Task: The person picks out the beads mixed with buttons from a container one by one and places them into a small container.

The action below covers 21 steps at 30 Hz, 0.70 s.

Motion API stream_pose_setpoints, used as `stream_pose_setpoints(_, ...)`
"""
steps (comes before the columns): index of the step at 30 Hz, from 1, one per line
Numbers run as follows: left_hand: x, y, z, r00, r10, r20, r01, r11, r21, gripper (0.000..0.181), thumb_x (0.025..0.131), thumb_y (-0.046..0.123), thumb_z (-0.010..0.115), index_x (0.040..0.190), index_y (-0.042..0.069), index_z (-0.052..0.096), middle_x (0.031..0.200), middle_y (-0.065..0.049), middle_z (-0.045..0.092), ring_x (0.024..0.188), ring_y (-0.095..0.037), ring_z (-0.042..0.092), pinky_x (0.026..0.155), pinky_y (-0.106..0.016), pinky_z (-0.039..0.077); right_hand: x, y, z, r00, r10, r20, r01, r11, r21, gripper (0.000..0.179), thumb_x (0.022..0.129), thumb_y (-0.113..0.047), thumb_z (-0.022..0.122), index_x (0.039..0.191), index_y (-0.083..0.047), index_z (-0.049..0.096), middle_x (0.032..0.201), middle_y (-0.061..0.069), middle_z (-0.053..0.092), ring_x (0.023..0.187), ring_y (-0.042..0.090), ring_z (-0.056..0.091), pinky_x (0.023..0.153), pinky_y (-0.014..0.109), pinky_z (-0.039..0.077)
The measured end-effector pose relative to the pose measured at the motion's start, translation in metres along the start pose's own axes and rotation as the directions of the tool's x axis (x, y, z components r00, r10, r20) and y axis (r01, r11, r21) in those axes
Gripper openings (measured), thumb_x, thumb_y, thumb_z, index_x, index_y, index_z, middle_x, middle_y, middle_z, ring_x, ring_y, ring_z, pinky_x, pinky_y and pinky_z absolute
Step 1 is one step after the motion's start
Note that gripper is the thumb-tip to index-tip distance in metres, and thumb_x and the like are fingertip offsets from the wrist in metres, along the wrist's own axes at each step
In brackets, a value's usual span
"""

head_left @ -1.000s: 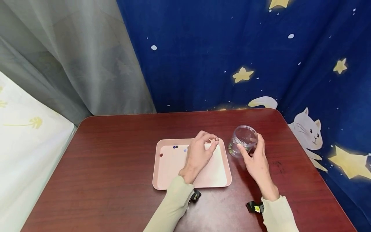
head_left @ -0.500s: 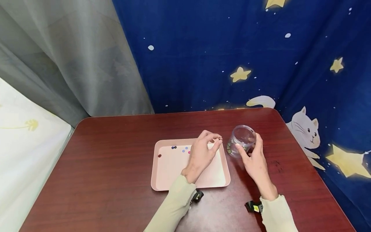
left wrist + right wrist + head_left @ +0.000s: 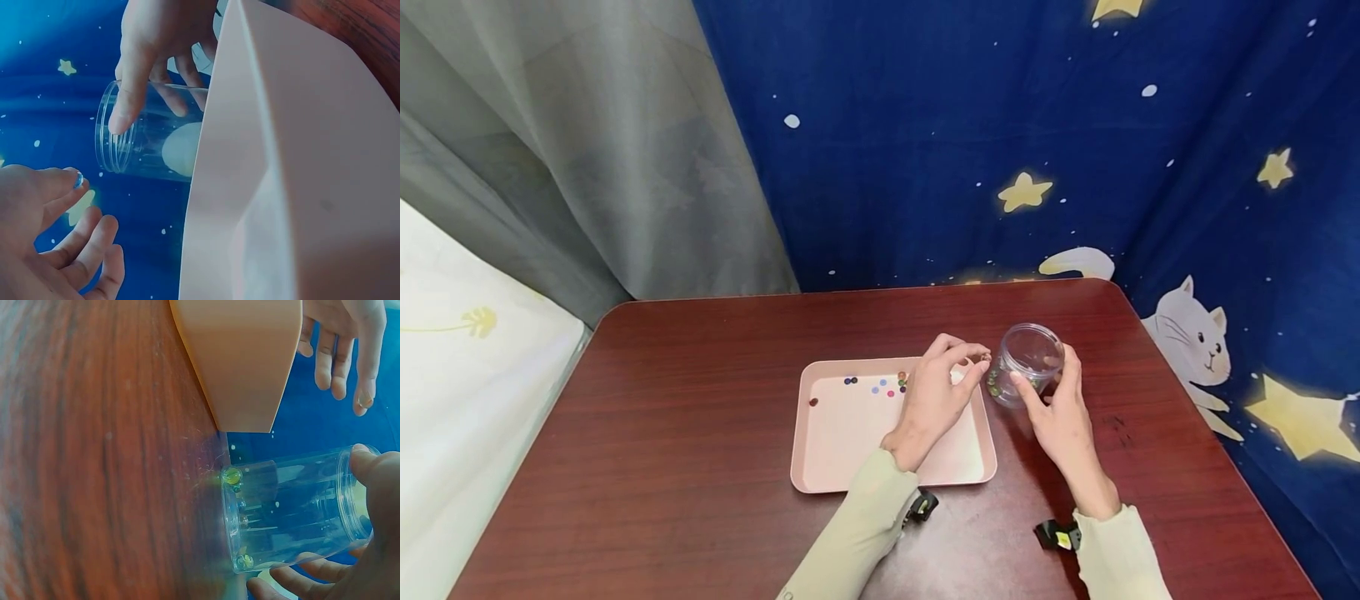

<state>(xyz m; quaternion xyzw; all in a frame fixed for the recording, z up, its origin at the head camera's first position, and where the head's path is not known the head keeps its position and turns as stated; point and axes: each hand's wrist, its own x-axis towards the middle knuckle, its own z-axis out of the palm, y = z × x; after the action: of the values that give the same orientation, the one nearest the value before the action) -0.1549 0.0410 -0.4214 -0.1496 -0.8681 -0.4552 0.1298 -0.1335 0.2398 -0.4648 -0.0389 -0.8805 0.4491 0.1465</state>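
Observation:
My left hand (image 3: 931,402) pinches a small glass marble (image 3: 986,357) between thumb and fingertips, just past the tray's right edge and beside the jar's mouth. In the left wrist view this marble (image 3: 79,180) looks clear and bluish. My right hand (image 3: 1062,417) grips a clear, lidless plastic jar (image 3: 1030,354), thumb on the near side near the rim. The jar stands on the table, tipped slightly. Several yellow-green marbles (image 3: 232,475) lie at its bottom. The pink tray (image 3: 842,450) holds several loose marbles, such as a blue pair (image 3: 851,381), a dark red one (image 3: 813,402) and a pink one (image 3: 891,393).
The brown wooden table (image 3: 685,433) ends at a back edge in front of a blue star-patterned curtain (image 3: 910,150). A grey curtain (image 3: 625,167) hangs at the left, with a white cloth (image 3: 467,400) beside the table. The tray's raised rim lies close to the jar.
My left hand has moved right with the marble, from over the tray to beside the jar, uncovering more marbles in the tray. The right hand keeps holding the jar in place.

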Motion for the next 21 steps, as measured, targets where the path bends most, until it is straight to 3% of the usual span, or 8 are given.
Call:
stream_pose_setpoints(7,0.003,0.002,0.001,1.000,0.004,0.016,-0.003,1.000,-0.025,0.020,0.098,0.027,0.073,0.117,0.027,0.078,0.111,0.000,0.069,0.096,-0.010,0.070,0.075,-0.018,0.051,0.000,0.000,-0.001,1.000,-0.005,0.003,0.005,1.000,-0.001,0.082,0.098,-0.027,0.072,0.161,-0.019,0.021,0.150,0.019,0.043,0.123,0.041,0.061,0.088,0.055,0.053)
stream_pose_setpoints(11,0.004,0.004,0.004,1.000,0.003,0.031,-0.002,1.000,-0.018,0.020,0.099,0.029,0.073,0.118,0.028,0.078,0.111,0.003,0.068,0.095,-0.012,0.070,0.073,-0.017,0.049,0.000,-0.001,-0.002,1.000,-0.011,0.006,0.011,1.000,0.002,0.082,0.099,-0.026,0.072,0.162,-0.020,0.020,0.150,0.019,0.042,0.123,0.041,0.060,0.088,0.055,0.053)
stream_pose_setpoints(17,0.002,0.011,0.009,0.999,0.001,0.047,0.000,1.000,-0.020,0.020,0.100,0.030,0.071,0.119,0.027,0.078,0.112,0.007,0.066,0.087,-0.018,0.068,0.067,-0.015,0.044,0.001,-0.001,-0.003,1.000,-0.012,0.011,0.012,1.000,-0.019,0.082,0.099,-0.028,0.071,0.162,-0.019,0.019,0.149,0.019,0.043,0.122,0.039,0.061,0.086,0.049,0.054)
stream_pose_setpoints(21,0.002,0.013,0.011,0.999,-0.003,0.050,0.004,0.999,-0.032,0.022,0.100,0.031,0.071,0.120,0.028,0.077,0.112,0.008,0.066,0.077,-0.013,0.062,0.064,-0.014,0.041,0.000,0.000,-0.002,1.000,-0.005,0.016,0.006,1.000,-0.022,0.082,0.100,-0.029,0.070,0.162,-0.018,0.018,0.149,0.020,0.043,0.122,0.039,0.061,0.087,0.052,0.054)
